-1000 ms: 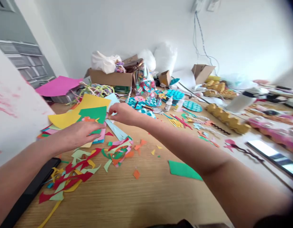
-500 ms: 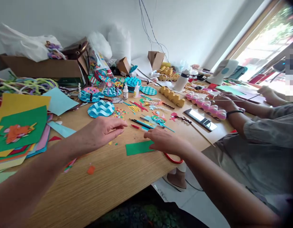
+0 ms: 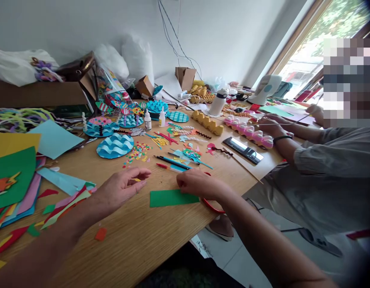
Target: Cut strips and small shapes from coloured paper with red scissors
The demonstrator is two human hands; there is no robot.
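My left hand (image 3: 120,190) hovers over the table with its fingers loosely curved and apart, holding nothing. A green paper strip (image 3: 165,198) lies flat between my hands. Over its right end is my right hand (image 3: 199,184), its fingers curled under; anything inside them is hidden. Beside that hand a red loop, seemingly a scissors handle (image 3: 213,207), shows partly from under the wrist. Just beyond my fingers lie a red pen (image 3: 164,166) and dark pencils (image 3: 173,162). Small colourful paper dots (image 3: 138,154) are scattered beyond my left hand.
Blue wavy paper discs (image 3: 115,146), glue bottles (image 3: 148,121) and egg-carton strips (image 3: 207,123) stand farther back. Coloured paper sheets (image 3: 15,176) and scraps (image 3: 68,204) lie at left. A phone (image 3: 243,150) rests at right, near another person's hands (image 3: 271,126).
My right hand's fingers have gone from stretched out to curled near the green strip. My left hand stays raised with its fingers apart. The view has shifted to the right.
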